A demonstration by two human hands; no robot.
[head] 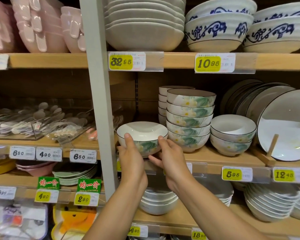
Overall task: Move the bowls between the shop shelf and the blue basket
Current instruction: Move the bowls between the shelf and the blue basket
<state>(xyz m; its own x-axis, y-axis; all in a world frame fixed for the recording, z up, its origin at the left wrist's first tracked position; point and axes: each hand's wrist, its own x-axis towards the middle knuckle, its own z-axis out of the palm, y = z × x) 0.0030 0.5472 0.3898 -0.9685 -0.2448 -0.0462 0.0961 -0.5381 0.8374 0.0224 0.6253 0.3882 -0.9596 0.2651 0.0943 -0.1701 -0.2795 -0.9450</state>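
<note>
While left hand (130, 161), right hand (171, 157) grip empty lotus bowl (142, 132), bowl stack (189, 122) stands beside.

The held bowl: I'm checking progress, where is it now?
Head view, centre: the left hand and right hand hold the bowl at the front of the middle shelf, just left of the stack of matching bowls.

Warm, even overhead shop light. Shelf recesses dark at back. Soft glare on pink bowls (40, 32), tilted plate (284, 129). Held bowl (142, 131) sharp. Edges bowed by wide angle; lower-left corner blurred.
</note>
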